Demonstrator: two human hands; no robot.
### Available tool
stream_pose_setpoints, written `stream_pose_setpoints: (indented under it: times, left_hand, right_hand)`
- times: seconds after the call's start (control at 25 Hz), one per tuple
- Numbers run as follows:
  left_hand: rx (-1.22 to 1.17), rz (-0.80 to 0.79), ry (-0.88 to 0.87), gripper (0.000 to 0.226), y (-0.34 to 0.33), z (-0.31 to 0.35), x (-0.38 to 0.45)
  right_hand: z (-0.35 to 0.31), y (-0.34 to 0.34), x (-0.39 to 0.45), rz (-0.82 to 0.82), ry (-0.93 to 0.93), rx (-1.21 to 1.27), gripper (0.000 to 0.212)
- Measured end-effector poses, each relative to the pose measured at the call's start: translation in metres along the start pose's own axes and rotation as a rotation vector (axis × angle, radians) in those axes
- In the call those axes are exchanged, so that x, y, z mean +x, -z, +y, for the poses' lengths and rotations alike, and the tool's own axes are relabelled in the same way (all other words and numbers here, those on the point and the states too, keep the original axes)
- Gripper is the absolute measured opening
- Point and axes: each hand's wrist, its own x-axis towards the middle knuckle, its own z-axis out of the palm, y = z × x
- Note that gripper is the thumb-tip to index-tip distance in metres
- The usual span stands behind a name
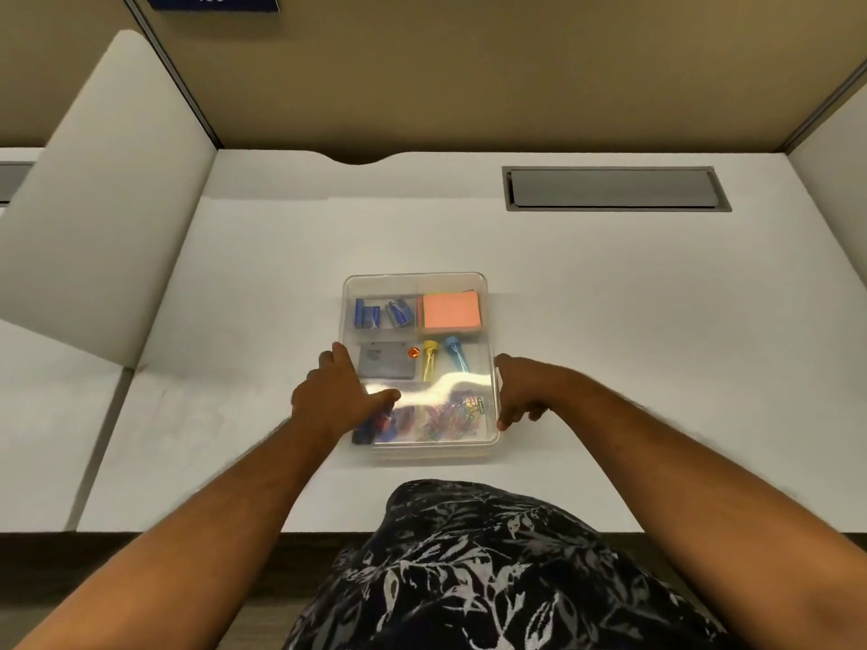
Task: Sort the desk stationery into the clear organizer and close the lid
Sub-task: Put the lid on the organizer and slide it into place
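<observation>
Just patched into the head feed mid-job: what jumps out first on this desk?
The clear plastic organizer sits mid-desk on the white desk, its lid on and catching a bright glare. Both hands are on it: the left hand presses the lid's near-left part, the right hand curls at the right edge. Inside, the orange sticky-note pad at the far right stands out, with colourful paper clips nearest the person.

A blue sign (pixel 213 0) hangs on the tan partition wall (pixel 469 77) at the top left edge of the view. It bears white digits cut off by the frame edge; their lower parts look like "139". The grey flat item (pixel 387 360) inside the clear organizer (pixel 488 293) carries a small dark mark, too blurred to read.
</observation>
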Motion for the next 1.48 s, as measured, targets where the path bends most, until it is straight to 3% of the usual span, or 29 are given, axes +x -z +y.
stream_pose_setpoints:
  times: [0.08, 0.16, 0.28, 0.44, 0.76, 1.04, 1.16, 1.24, 1.28, 1.4, 1.48]
  left_hand:
    - [-0.027, 0.035, -0.021, 0.101, 0.017, 0.005, 0.016]
    - [-0.033, 0.039, -0.08, 0.099, 0.029, 0.009, 0.036]
    - [-0.046, -0.067, -0.272, 0.121, 0.047, 0.017, 0.065]
    - [0.192, -0.155, -0.312, 0.151, 0.062, 0.025, 0.094]
    - [0.207, -0.254, -0.294, 0.167, 0.058, 0.022, 0.125]
    - [0.086, -0.272, -0.304, 0.161, 0.052, 0.022, 0.119]
    - [-0.146, -0.2, -0.329, 0.145, 0.046, 0.011, 0.108]
    - [-0.433, -0.08, -0.282, 0.117, 0.032, -0.003, 0.092]
    - [-0.582, -0.022, -0.178, 0.098, 0.023, -0.013, 0.083]
    - [-0.856, 0.039, 0.108, 0.03, 0.005, -0.04, 0.064]
    - [-0.951, -0.019, 0.138, 0.012, 0.004, -0.047, 0.056]
  right_hand:
    - [-0.005, 0.017, 0.01, 0.081, 0.004, -0.014, 0.092]
    - [-0.01, 0.032, 0.023, 0.253, 0.089, -0.062, 0.114]
    - [-0.022, 0.051, 0.036, 0.335, 0.186, -0.23, 0.15]
    - [-0.031, 0.07, 0.041, 0.267, 0.126, -0.432, 0.169]
    - [-0.03, 0.086, 0.066, 0.154, 0.117, -0.422, 0.177]
    - [-0.03, 0.081, 0.069, 0.175, 0.141, -0.333, 0.179]
    - [-0.029, 0.074, 0.063, 0.191, 0.138, -0.259, 0.175]
    - [-0.02, 0.06, 0.056, 0.248, 0.123, -0.2, 0.163]
    - [-0.014, 0.054, 0.052, 0.277, 0.122, -0.139, 0.154]
    - [0.007, 0.038, 0.04, 0.379, 0.108, 0.165, 0.109]
    - [0.014, 0.033, 0.032, 0.412, 0.064, 0.418, 0.075]
